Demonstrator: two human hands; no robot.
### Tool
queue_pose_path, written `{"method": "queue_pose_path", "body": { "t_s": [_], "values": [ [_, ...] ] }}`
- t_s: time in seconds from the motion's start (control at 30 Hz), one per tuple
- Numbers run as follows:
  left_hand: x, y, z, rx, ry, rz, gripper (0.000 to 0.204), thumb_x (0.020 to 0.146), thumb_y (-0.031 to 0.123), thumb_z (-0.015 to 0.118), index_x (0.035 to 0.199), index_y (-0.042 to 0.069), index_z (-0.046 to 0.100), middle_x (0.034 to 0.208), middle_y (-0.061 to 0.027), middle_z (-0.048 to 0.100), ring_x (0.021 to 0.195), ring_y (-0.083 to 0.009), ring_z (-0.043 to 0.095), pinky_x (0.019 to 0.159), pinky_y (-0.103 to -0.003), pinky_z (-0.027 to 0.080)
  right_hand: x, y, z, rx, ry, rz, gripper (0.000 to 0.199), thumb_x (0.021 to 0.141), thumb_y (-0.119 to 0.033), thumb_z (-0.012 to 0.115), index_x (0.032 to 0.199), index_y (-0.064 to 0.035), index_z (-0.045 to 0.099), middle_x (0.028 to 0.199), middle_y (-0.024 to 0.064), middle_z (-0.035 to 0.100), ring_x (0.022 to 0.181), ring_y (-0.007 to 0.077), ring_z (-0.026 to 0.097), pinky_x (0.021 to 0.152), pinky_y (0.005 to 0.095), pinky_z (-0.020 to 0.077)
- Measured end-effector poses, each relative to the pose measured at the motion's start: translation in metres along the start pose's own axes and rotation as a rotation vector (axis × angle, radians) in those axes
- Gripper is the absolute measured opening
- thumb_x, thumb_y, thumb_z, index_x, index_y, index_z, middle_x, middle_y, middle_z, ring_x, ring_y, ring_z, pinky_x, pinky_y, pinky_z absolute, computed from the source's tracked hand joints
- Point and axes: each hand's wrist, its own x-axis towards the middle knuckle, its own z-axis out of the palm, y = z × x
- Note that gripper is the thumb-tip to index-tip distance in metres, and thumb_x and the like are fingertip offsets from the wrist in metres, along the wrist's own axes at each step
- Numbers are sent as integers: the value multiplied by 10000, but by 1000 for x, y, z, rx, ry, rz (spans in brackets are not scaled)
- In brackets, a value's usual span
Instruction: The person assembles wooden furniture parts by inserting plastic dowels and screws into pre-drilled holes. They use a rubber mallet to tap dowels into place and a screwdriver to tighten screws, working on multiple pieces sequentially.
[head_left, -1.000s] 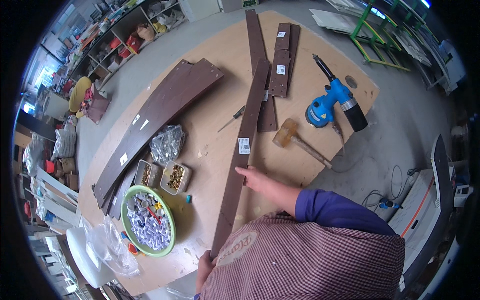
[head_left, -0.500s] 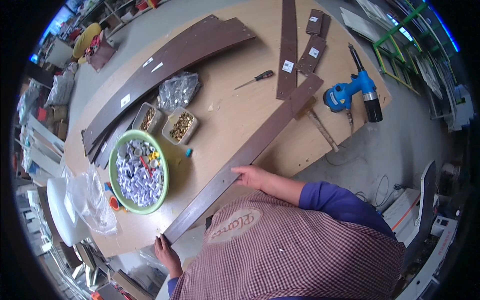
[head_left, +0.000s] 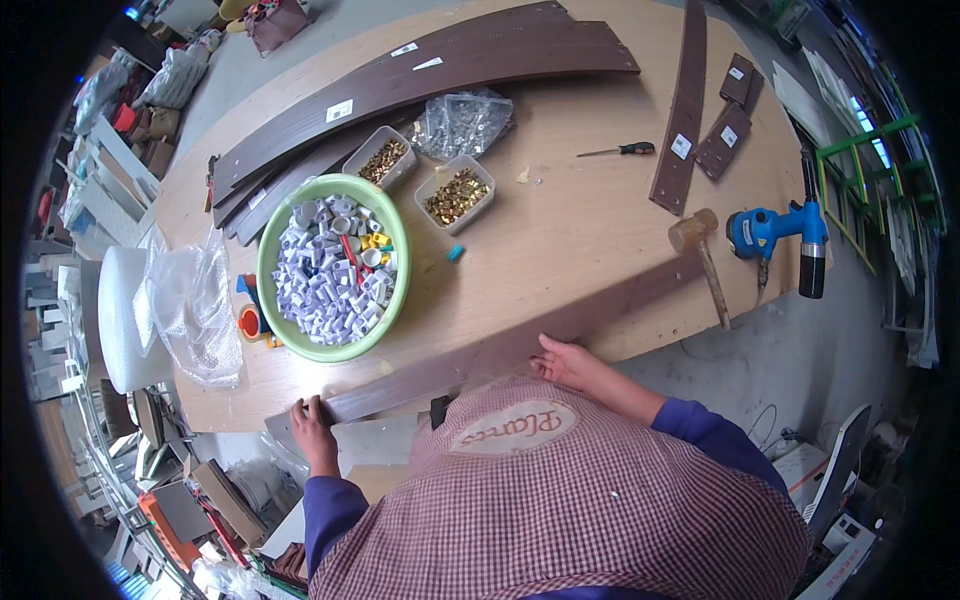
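A long dark brown board [head_left: 470, 365] lies slantwise along the near edge of the table, its right part smeared by motion. My left hand [head_left: 315, 437] grips its left end, fingers over the top. On the board's near edge rests my right hand [head_left: 572, 366], thumb and fingers apart, touching it without closing round it. Past the board's right end lies a wooden mallet [head_left: 693, 232], its handle pointing towards me. A green basin [head_left: 403, 290] of small white, yellow and red plastic pieces stands beyond my left hand.
Curved brown boards [head_left: 500, 60] are stacked at the back left. Nearer stand two tubs of brass-coloured fittings [head_left: 457, 200] and a bag of metal parts [head_left: 465, 125]. Further right lie a screwdriver [head_left: 636, 149], a narrow board [head_left: 688, 100], short brown pieces [head_left: 722, 140] and a blue pistol-shaped power tool [head_left: 770, 230].
The board has swung to lie nearer the table's front edge, its far end coming towards me and uncovering the mallet head. My right hand has loosened its hold. The head view has shifted.
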Motion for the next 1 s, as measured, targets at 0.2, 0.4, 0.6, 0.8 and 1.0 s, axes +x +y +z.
{"method": "queue_pose_path", "body": {
  "t_s": [0.2, 0.4, 0.6, 0.8, 1.0],
  "values": [
    [28, 39, 22, -206, 38, -220, 608, 798, -76, 515, 1384, 85, 503, 1397, -263, 427, 1271, -417, 450, 1071, -462, 379, -3, -12, 17, -650, 273, 164, 325, 995, -305, 555, 1059, 9, 610, 932, 156, 698, 793, 226, 684, 691, 305, 552],
    [17, 162, 24, -505, -27, 249, 578, 799, 117, 649, 1365, 107, 531, 1402, -223, 442, 1302, -414, 418, 1095, -481, 351, 15, -83, 120, -1712, 309, -947, 195, 927, -195, 576, 960, -17, 648, 885, 160, 674, 809, 323, 658, 743, 413, 528],
    [12, 187, 22, -440, -34, 182, 566, 820, 220, 675, 1370, 213, 544, 1490, -175, 372, 1379, -387, 346, 1113, -574, 307, 110, -174, 228, -2075, 108, -1061, 220, 870, -194, 612, 1010, -39, 679, 1023, 184, 652, 979, 379, 621, 846, 481, 500],
    [6, 194, 19, -508, -97, 92, 674, 782, 195, 711, 1416, 226, 483, 1518, -189, 325, 1422, -394, 283, 1142, -579, 262, 168, -191, 236, -2535, 300, -575, 499, 763, -285, 783, 1172, -53, 614, 1097, 184, 662, 1073, 353, 617, 932, 427, 490],
    [10, 197, 11, -565, -126, 55, 627, 777, 174, 716, 1376, 207, 532, 1514, -209, 315, 1415, -405, 282, 1144, -563, 266, 182, -201, 220, -2418, 133, -666, 294, 824, -221, 708, 1071, -67, 664, 1021, 216, 672, 1000, 385, 635, 875, 464, 496]
  ]
}}
